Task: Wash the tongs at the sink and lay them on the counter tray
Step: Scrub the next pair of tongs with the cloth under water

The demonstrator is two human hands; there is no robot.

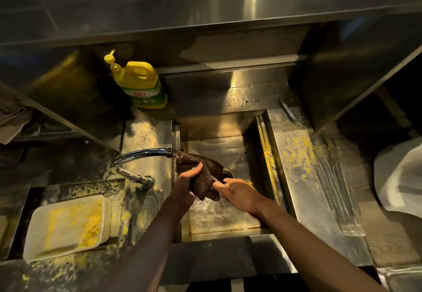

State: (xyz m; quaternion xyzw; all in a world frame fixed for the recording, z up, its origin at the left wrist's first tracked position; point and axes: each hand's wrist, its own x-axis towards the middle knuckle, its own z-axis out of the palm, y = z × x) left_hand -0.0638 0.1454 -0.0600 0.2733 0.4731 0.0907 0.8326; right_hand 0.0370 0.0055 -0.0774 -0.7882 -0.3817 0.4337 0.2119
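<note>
Tongs hidden, maybe inside dark wet cloth (201, 172) under curved chrome tap (146, 153); left hand (187, 180) grips cloth, right hand (237, 191) pinches its edge. Wet metal could slip into steel sink (253, 131).

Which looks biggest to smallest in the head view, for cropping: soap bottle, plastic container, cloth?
1. Plastic container, nearest the camera, so partly flattered.
2. Soap bottle.
3. Cloth, bunched in both hands; close to the bottle, so unsure.
</note>
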